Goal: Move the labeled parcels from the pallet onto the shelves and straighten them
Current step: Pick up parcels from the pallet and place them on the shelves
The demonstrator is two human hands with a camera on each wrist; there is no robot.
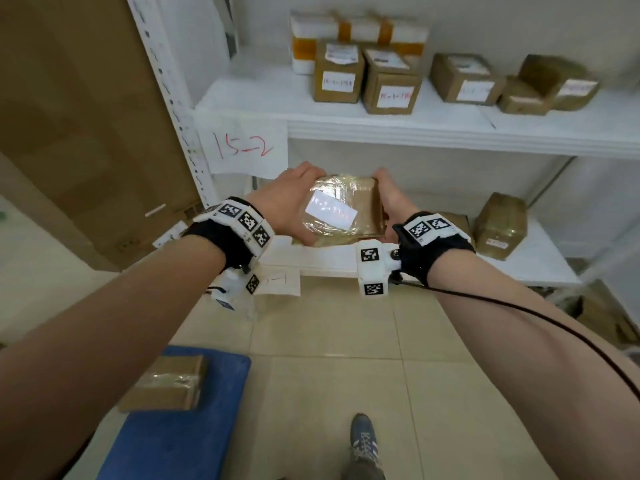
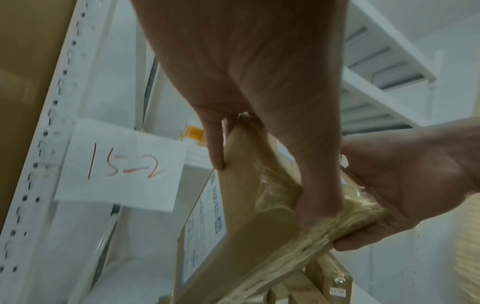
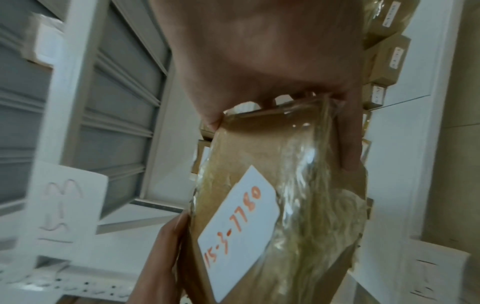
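Head cam looks down-forward at my shelves; both wrist cams sit close, facing along my fingers, sharing the parcel.

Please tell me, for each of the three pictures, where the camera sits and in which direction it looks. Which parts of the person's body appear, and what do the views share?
Head: on the head, looking forward and down at the shelves; shows both forearms, left hand, right hand, one shoe.
Left wrist: along the left hand toward the sign; right hand also shows.
Right wrist: along the right hand at the label; left fingers also show.
Shared: all three show the parcel gripped by both hands.
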